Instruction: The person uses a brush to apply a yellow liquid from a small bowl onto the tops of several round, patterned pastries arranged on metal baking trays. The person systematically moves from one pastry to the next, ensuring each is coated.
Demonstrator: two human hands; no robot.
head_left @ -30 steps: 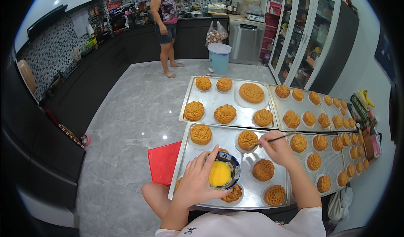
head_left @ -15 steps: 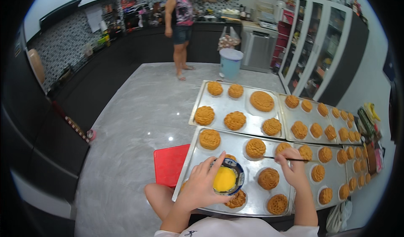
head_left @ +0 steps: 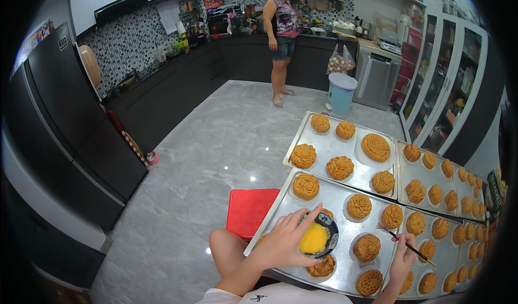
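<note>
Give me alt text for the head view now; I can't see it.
Left hand holds a blue patterned bowl of yellow liquid; right hand holds a slim dark-handled brush beside a round golden-brown moulded pastry. Silver metal trays carry many more pastries, and a person stands beyond.

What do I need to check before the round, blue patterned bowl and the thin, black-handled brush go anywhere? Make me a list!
1. Round, blue patterned bowl held: ok, the left hand has fingers and thumb around it.
2. Bright yellow liquid inside the bowl: ok, plenty shows.
3. Thin, black-handled brush held: ok, the right hand grips its handle.
4. Brush tip off the nearest round, golden-brown moulded pastry: cannot tell, it is right at the pastry's edge.
5. Clear view of every pastry on the silver metal tray below: not ok, the bowl and left hand cover parts of some.
</note>
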